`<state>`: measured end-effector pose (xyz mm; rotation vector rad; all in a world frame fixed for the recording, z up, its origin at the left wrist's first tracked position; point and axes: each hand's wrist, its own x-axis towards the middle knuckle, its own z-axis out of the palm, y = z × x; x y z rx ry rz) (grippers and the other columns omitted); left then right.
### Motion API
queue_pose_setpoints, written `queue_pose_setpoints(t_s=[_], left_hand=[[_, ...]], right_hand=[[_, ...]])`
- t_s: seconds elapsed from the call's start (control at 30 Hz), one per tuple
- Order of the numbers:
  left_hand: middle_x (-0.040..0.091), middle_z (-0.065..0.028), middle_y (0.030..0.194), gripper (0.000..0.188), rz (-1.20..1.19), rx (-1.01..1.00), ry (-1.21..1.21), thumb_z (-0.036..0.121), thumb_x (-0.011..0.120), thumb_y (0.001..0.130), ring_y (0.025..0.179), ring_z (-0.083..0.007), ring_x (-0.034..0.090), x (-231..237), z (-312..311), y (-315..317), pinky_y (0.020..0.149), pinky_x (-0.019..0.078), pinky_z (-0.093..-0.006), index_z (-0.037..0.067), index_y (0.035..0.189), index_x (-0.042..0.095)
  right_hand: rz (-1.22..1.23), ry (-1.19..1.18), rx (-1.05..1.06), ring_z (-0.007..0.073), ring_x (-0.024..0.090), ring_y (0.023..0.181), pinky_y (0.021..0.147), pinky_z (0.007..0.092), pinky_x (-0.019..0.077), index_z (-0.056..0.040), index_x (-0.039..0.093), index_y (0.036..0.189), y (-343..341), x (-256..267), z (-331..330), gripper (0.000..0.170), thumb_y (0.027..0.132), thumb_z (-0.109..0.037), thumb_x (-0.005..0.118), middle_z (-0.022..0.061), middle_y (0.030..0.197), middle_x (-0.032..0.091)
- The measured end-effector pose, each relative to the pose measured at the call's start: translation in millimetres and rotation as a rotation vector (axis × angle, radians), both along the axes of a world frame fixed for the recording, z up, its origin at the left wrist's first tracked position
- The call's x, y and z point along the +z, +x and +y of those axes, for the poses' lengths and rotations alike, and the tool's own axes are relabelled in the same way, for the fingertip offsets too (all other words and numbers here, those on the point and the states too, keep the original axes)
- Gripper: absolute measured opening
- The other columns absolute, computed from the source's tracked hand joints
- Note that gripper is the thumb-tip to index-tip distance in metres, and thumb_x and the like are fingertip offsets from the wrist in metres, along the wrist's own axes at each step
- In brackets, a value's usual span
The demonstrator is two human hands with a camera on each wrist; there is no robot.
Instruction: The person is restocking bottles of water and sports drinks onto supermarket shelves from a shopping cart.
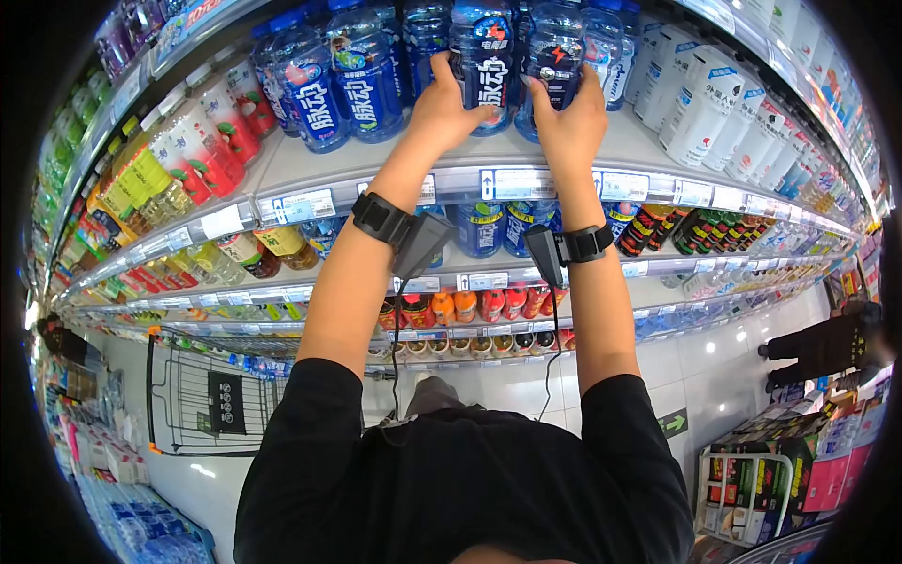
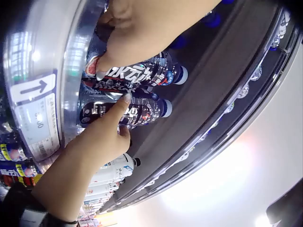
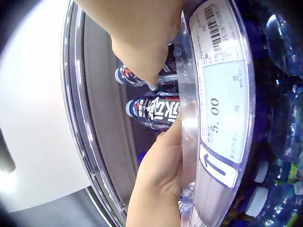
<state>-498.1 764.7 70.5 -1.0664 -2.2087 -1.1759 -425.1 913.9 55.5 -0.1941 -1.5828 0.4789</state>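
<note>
Both hands are at the front row of the upper shelf in the head view. The left hand (image 1: 442,115) grips a dark-labelled drink bottle (image 1: 489,58), its fingers along the left side and its thumb across the lower front. Beside it, the right hand (image 1: 571,120) holds a second dark-labelled bottle (image 1: 554,64) between thumb and fingers. Both bottles stand upright, side by side. In the left wrist view, the right thumb and index finger spread over the label of the right bottle (image 2: 139,109). The left hand's fingers are mostly hidden behind its bottle (image 3: 156,111) in the right wrist view.
Blue-labelled bottles (image 1: 315,94) stand close on the left, white bottles (image 1: 700,108) on the right. A price-tag rail (image 1: 512,183) runs along the shelf's front edge below the wrists. A shopping cart (image 1: 183,395) stands at lower left, and another person (image 1: 817,348) is in the aisle at right.
</note>
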Motion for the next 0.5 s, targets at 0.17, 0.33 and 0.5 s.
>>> queue_pose_setpoints(t_s=[0.17,0.33,0.5], left_hand=[[0.059,-0.0272,0.092,0.087,-0.009,-0.003,-0.018,0.022,0.074,0.063,0.087,-0.039,0.06,2.4,-11.4,7.1,0.075,0.0474,-0.0384,0.0,0.123,0.015],[0.059,-0.0272,0.092,0.086,0.019,-0.005,0.02,0.023,0.074,0.064,0.086,-0.0387,0.061,0.8,-19.3,16.5,0.075,0.0475,-0.0376,-0.001,0.123,0.017],[0.058,-0.0291,0.094,0.087,-0.027,0.016,0.028,0.022,0.074,0.065,0.087,-0.04,0.06,-1.7,-19.9,18.1,0.075,0.0473,-0.0388,-0.001,0.126,0.017]], right_hand=[[-0.004,-0.037,0.038,0.0313,0.06,0.086,0.075,0.0357,0.0467,0.0066,0.049,0.111,1.0,0.0,1.4,0.066,0.065,-0.033,0.075,0.0204,0.096,0.06],[-0.038,-0.097,0.102,0.034,0.058,0.088,0.075,0.0388,0.0467,0.0054,0.049,0.111,5.7,2.3,0.4,0.068,0.063,-0.035,0.075,0.0208,0.097,0.058],[-0.027,-0.22,0.278,0.0299,0.061,0.087,0.076,0.0354,0.0467,0.0033,0.05,0.114,6.0,0.8,5.2,0.06,0.067,-0.027,0.073,0.0211,0.097,0.061]])
